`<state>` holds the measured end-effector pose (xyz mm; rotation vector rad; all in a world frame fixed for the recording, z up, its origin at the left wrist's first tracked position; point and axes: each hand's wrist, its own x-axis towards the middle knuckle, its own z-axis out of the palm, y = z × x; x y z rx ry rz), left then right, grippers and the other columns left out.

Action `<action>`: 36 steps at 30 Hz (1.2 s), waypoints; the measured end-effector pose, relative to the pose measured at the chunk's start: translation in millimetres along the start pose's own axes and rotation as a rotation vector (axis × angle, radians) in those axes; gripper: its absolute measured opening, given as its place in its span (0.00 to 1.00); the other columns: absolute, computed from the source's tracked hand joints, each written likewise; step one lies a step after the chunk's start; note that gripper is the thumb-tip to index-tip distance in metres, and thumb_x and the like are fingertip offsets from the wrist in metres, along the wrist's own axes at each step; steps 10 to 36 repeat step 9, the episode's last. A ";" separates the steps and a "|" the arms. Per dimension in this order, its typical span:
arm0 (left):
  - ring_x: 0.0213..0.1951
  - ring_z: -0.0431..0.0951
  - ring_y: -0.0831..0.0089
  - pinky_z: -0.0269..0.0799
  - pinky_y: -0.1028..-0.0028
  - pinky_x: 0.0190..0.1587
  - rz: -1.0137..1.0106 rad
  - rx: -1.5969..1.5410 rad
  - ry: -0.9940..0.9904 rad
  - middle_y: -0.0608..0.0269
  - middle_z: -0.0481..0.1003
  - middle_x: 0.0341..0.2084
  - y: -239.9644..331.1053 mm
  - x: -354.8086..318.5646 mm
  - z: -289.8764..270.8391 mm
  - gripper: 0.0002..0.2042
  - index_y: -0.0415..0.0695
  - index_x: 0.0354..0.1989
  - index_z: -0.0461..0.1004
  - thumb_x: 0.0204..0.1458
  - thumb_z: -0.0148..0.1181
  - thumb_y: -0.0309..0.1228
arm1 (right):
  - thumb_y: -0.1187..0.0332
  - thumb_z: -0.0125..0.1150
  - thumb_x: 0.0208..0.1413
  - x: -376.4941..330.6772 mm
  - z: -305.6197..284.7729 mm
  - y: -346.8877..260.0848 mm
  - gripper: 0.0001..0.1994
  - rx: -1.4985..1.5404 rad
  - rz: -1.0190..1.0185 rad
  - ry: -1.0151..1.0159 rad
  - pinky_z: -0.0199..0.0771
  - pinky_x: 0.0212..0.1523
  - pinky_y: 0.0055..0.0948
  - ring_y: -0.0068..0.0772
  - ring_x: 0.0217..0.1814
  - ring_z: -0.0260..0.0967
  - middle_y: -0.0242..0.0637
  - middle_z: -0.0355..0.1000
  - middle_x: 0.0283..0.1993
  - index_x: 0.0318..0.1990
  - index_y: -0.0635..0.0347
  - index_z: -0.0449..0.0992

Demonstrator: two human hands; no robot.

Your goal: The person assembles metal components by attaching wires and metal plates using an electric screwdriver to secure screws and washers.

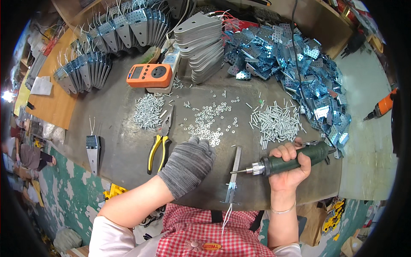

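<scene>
My left hand (188, 165), in a grey knit glove, is at the near edge of a scattered heap of small nuts (204, 122). Its fingers are curled under, and whatever they pinch is hidden. My bare right hand (291, 167) grips a dark green electric screwdriver (295, 160), its bit pointing left. Beneath the bit tip, a narrow grey metal bracket (234, 171) stands on edge near the bench's front, white wires trailing toward me. Yellow-and-black pliers (158, 150) lie beside my left hand. To the right of the nuts is a pile of screws (277, 123).
Another screw pile (148, 111) lies left, near an orange meter (150, 75). A single wired bracket (93, 154) rests at far left. Stacked grey plates (199, 38) and heaped bluish perforated metal pieces (299, 64) fill the back. A black cord (295, 55) hangs at right; an orange tool (381, 105) lies beyond.
</scene>
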<state>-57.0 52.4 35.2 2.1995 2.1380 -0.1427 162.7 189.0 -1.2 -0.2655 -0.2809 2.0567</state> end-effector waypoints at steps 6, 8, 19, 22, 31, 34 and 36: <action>0.30 0.79 0.65 0.76 0.68 0.33 0.088 -0.204 0.199 0.60 0.75 0.27 -1.8 -9.6 17.9 0.11 0.40 0.41 0.74 0.53 0.62 0.32 | 0.71 0.64 0.47 -0.5 1.2 2.0 0.20 -0.004 -0.006 0.013 0.67 0.44 0.32 0.25 0.31 0.61 0.28 0.63 0.29 0.50 0.58 0.73; 0.38 0.81 0.66 0.77 0.67 0.37 -0.149 -1.150 -0.027 0.59 0.78 0.34 13.9 -24.4 22.6 0.10 0.44 0.40 0.75 0.55 0.65 0.34 | 0.70 0.65 0.47 -5.3 -3.5 -0.4 0.20 0.020 -0.010 0.035 0.67 0.45 0.32 0.25 0.32 0.61 0.28 0.63 0.29 0.51 0.58 0.73; 0.39 0.82 0.67 0.78 0.69 0.39 -0.113 -1.302 0.045 0.62 0.79 0.39 15.5 -33.0 35.3 0.18 0.47 0.51 0.73 0.55 0.67 0.41 | 0.70 0.65 0.48 -4.4 -5.5 -0.9 0.21 0.053 0.009 0.031 0.67 0.45 0.32 0.26 0.32 0.61 0.28 0.64 0.29 0.51 0.58 0.73; 0.39 0.82 0.67 0.78 0.69 0.39 -0.113 -1.302 0.045 0.62 0.79 0.39 15.5 -33.0 35.3 0.18 0.47 0.51 0.73 0.55 0.67 0.41 | 0.70 0.65 0.48 -4.4 -5.5 -0.9 0.21 0.053 0.009 0.031 0.67 0.45 0.32 0.26 0.32 0.61 0.28 0.64 0.29 0.51 0.58 0.73; 0.39 0.82 0.67 0.78 0.69 0.39 -0.113 -1.302 0.045 0.62 0.79 0.39 15.5 -33.0 35.3 0.18 0.47 0.51 0.73 0.55 0.67 0.41 | 0.70 0.65 0.48 -4.4 -5.5 -0.9 0.21 0.053 0.009 0.031 0.67 0.45 0.32 0.26 0.32 0.61 0.28 0.64 0.29 0.51 0.58 0.73; 0.39 0.82 0.67 0.78 0.69 0.39 -0.113 -1.302 0.045 0.62 0.79 0.39 15.5 -33.0 35.3 0.18 0.47 0.51 0.73 0.55 0.67 0.41 | 0.70 0.65 0.48 -4.4 -5.5 -0.9 0.21 0.053 0.009 0.031 0.67 0.45 0.32 0.26 0.32 0.61 0.28 0.64 0.29 0.51 0.58 0.73; 0.39 0.82 0.67 0.78 0.69 0.39 -0.113 -1.302 0.045 0.62 0.79 0.39 15.5 -33.0 35.3 0.18 0.47 0.51 0.73 0.55 0.67 0.41 | 0.70 0.65 0.48 -4.4 -5.5 -0.9 0.21 0.053 0.009 0.031 0.67 0.45 0.32 0.26 0.32 0.61 0.28 0.64 0.29 0.51 0.58 0.73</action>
